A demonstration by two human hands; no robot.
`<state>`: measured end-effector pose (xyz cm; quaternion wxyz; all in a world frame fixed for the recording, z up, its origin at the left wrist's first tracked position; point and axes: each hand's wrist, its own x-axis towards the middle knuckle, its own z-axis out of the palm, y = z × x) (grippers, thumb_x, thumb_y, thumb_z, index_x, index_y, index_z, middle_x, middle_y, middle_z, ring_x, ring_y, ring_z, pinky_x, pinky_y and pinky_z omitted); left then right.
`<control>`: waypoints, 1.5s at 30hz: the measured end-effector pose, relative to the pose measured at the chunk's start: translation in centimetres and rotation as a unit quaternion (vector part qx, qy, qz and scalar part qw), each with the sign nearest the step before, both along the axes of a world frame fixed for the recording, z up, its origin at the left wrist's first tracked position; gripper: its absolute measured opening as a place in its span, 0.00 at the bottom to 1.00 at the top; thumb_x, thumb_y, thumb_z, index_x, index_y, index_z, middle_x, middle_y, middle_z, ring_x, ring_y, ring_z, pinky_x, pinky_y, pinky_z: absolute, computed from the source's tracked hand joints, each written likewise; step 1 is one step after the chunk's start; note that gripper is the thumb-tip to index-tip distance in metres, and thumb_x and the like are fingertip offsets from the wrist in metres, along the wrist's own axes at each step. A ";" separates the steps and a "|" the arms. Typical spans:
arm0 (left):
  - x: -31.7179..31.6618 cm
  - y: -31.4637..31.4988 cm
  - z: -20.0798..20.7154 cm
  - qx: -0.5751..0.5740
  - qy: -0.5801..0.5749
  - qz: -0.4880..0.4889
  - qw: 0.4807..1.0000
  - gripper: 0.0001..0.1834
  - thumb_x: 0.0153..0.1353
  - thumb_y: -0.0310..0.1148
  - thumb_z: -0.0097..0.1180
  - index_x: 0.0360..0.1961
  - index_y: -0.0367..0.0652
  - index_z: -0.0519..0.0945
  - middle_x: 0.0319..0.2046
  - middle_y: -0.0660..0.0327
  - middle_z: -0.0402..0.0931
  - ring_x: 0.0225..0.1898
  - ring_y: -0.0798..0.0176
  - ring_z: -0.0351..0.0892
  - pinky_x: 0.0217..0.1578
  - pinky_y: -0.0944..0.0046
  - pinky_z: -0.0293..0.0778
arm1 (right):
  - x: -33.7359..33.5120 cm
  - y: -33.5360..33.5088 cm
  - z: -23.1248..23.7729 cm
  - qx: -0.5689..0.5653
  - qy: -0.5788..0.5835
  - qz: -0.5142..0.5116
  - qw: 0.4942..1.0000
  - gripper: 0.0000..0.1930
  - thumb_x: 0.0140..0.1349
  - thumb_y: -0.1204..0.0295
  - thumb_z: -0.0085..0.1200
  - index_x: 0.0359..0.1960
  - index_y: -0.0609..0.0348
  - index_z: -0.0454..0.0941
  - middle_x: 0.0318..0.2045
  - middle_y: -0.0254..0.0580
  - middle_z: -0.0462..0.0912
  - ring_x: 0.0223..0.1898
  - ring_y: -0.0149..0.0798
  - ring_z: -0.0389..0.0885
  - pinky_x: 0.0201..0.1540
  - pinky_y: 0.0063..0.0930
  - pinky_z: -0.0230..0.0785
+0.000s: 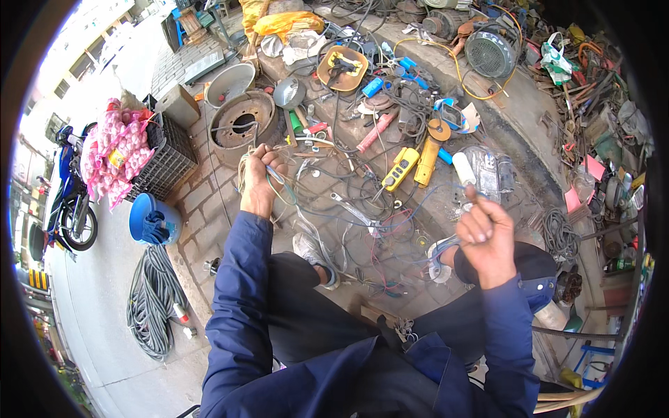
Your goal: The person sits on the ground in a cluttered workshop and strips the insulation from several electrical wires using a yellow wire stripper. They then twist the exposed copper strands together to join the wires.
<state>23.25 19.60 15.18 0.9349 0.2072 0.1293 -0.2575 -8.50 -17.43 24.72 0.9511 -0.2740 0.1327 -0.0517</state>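
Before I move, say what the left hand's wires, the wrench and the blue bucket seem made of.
Wires: likely plastic-coated, judging by smooth coloured skins. Wrench: probably bare steel, from its bright grey sheen. Blue bucket: apparently smooth plastic, given its even colour.

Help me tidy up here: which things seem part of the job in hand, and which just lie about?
Apparently in the job:
thin wires gripped in the left hand;
blue wire, seemingly pinched by the right hand.

Apparently lying about:
yellow box;
wrench;
coiled cable at left;
blue bucket;
pink net bags.
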 end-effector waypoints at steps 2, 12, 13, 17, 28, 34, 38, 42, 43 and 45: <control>-1.6 -1.3 0.6 0.005 0.016 -0.013 1.000 0.16 0.74 0.39 0.42 0.27 0.48 0.69 0.13 0.73 0.56 0.15 0.72 0.53 0.17 0.68 0.53 | 2.0 4.1 -2.2 -0.002 0.050 0.081 0.995 0.15 0.73 0.67 0.46 0.48 0.66 0.78 0.12 0.24 0.60 0.16 0.25 0.59 0.23 0.23 0.55; -5.0 -4.0 -0.2 -0.018 0.074 -0.065 0.995 0.19 0.75 0.46 0.41 0.27 0.47 0.67 0.14 0.73 0.58 0.16 0.71 0.54 0.17 0.67 0.57 | 9.0 19.2 -9.0 -0.338 0.003 0.161 0.927 0.16 0.72 0.69 0.52 0.56 0.63 0.80 0.42 0.30 0.84 0.36 0.20 0.74 0.38 0.18 0.67; -5.1 -4.2 -0.4 -0.014 0.069 -0.067 0.995 0.19 0.75 0.46 0.41 0.27 0.47 0.67 0.14 0.73 0.58 0.16 0.70 0.54 0.17 0.67 0.57 | 9.4 19.8 -9.1 -0.348 -0.001 0.175 0.921 0.15 0.71 0.71 0.53 0.56 0.64 0.80 0.41 0.31 0.84 0.37 0.20 0.75 0.40 0.18 0.68; -5.3 -4.8 -1.6 0.015 0.072 -0.057 0.996 0.19 0.75 0.47 0.41 0.30 0.47 0.68 0.16 0.71 0.61 0.16 0.70 0.57 0.17 0.67 0.59 | 9.9 19.9 -8.9 -0.492 -0.011 0.215 0.843 0.12 0.70 0.70 0.53 0.50 0.63 0.82 0.39 0.32 0.84 0.40 0.24 0.77 0.45 0.21 0.69; -12.0 -9.7 -0.1 -0.007 -0.066 -0.232 0.971 0.29 0.68 0.60 0.51 0.43 0.41 0.78 0.37 0.59 0.81 0.38 0.63 0.79 0.42 0.64 0.74 | 12.2 14.8 -4.5 -0.346 0.094 -0.031 0.933 0.09 0.70 0.68 0.55 0.31 0.56 0.77 0.19 0.21 0.67 0.14 0.18 0.57 0.17 0.17 0.47; -13.3 -9.9 -0.5 0.144 -0.297 -0.306 0.893 0.21 0.66 0.48 0.61 0.51 0.44 0.77 0.42 0.67 0.79 0.43 0.73 0.77 0.42 0.68 0.71 | 12.2 13.7 -6.6 -0.357 0.127 0.026 0.925 0.08 0.71 0.71 0.51 0.42 0.62 0.80 0.25 0.29 0.77 0.19 0.21 0.67 0.19 0.19 0.59; -13.7 -9.7 -0.4 0.160 -0.270 -0.296 0.902 0.20 0.71 0.48 0.55 0.52 0.44 0.77 0.26 0.68 0.75 0.28 0.71 0.77 0.34 0.68 0.75 | 12.3 13.8 -7.5 -0.271 0.083 0.090 0.955 0.11 0.69 0.69 0.53 0.49 0.57 0.79 0.24 0.27 0.75 0.21 0.24 0.68 0.20 0.20 0.55; -13.6 -9.9 -1.0 0.198 -0.227 -0.268 0.915 0.19 0.75 0.43 0.48 0.57 0.41 0.76 0.23 0.66 0.73 0.24 0.71 0.72 0.23 0.67 0.71 | 12.0 14.0 -8.3 -0.184 0.157 0.154 0.958 0.05 0.69 0.66 0.53 0.36 0.50 0.75 0.22 0.27 0.70 0.22 0.27 0.66 0.22 0.24 0.55; -13.4 -10.0 -1.4 0.230 -0.223 -0.251 0.913 0.19 0.75 0.43 0.48 0.54 0.40 0.78 0.22 0.65 0.73 0.22 0.70 0.71 0.22 0.66 0.70 | 12.0 14.3 -8.6 -0.183 0.166 0.167 0.955 0.06 0.69 0.66 0.53 0.35 0.51 0.74 0.21 0.27 0.69 0.21 0.26 0.65 0.22 0.23 0.55; -12.9 -10.6 -2.5 0.356 -0.225 -0.155 0.894 0.20 0.73 0.44 0.49 0.46 0.37 0.82 0.21 0.62 0.74 0.23 0.67 0.71 0.24 0.61 0.70 | 12.0 15.0 -8.9 -0.185 0.186 0.180 0.948 0.08 0.70 0.66 0.53 0.32 0.53 0.74 0.20 0.27 0.68 0.19 0.25 0.64 0.21 0.22 0.54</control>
